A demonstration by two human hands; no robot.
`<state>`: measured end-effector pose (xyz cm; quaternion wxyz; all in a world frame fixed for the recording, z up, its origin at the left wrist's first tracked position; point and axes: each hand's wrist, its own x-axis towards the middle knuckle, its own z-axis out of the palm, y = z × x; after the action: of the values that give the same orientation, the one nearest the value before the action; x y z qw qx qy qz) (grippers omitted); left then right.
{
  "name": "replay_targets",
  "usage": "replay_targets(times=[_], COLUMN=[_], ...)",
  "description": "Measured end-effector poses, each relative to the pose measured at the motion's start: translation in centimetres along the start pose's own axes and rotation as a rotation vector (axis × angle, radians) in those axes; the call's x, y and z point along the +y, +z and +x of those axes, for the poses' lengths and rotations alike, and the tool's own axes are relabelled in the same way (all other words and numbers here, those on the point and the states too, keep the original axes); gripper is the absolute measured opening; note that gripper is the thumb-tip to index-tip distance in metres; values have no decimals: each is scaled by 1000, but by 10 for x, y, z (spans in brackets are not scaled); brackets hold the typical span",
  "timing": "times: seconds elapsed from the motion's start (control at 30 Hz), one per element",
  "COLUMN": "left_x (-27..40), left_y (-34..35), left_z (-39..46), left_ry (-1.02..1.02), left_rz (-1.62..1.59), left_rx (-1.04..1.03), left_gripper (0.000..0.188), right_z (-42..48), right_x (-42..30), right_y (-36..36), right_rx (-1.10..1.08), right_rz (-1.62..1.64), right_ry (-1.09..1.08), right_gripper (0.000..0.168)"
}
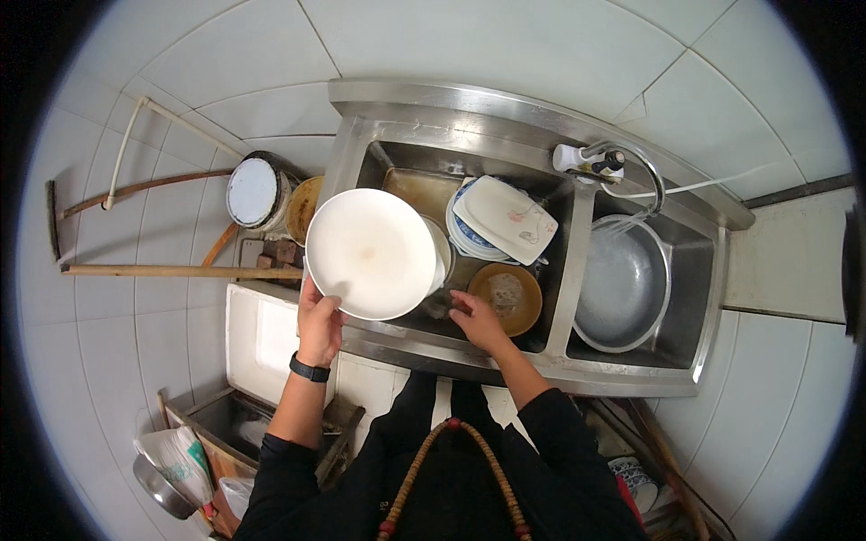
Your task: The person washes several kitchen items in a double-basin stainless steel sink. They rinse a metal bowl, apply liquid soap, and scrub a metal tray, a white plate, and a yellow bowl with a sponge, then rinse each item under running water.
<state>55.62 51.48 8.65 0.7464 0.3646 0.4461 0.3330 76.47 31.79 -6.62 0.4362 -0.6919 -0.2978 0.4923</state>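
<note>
My left hand (pixel 319 324) grips the lower left rim of a round white plate (pixel 372 250), held tilted over the left basin of the steel sink. My right hand (pixel 482 323) is over the front of that basin, fingers apart and nothing seen in them. By its fingertips lies a blurred dark grey thing (pixel 436 308), perhaps a scrubber. A yellow-brown bowl (pixel 524 321) sits just right of the hand. Behind it is a stack of dishes topped by a white rectangular plate with a floral print (pixel 511 220). The held plate partly hides another white dish (pixel 443 250).
Water runs from the curved faucet (pixel 657 182) into a round metal basin (pixel 619 297) in the right sink compartment. Bottles (pixel 595 162) stand behind the divider (pixel 565 270). Left of the sink are a lidded bucket (pixel 254 193), a wooden pole (pixel 183 270) and a white tub (pixel 260 338).
</note>
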Motion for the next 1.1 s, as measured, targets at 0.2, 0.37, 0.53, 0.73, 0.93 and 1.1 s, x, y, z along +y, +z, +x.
replay_targets(times=[0.2, 0.37, 0.53, 0.73, 0.93, 1.1], left_x=[-36, -61, -76, -124, -215, -303], left_y=[36, 76, 66, 64, 98, 69], left_z=[-29, -46, -26, 11, 51, 86], left_ry=[-220, -367, -562, -734, -809, -591], left_rz=[-140, 61, 118, 230, 722, 842], left_rx=[-169, -506, -416, -355, -248, -583], left_gripper=[58, 65, 56, 59, 62, 40], right_z=[-52, -124, -214, -226, -189, -187], right_x=[-60, -23, 10, 99, 181, 214], right_y=[-20, -89, -202, -331, -390, -385], right_rx=[37, 433, 889, 1088, 887, 998], right_rz=[835, 818, 674, 208, 21, -98], right_ry=[363, 194, 191, 356, 453, 411], right_gripper=[34, 36, 46, 31, 27, 35])
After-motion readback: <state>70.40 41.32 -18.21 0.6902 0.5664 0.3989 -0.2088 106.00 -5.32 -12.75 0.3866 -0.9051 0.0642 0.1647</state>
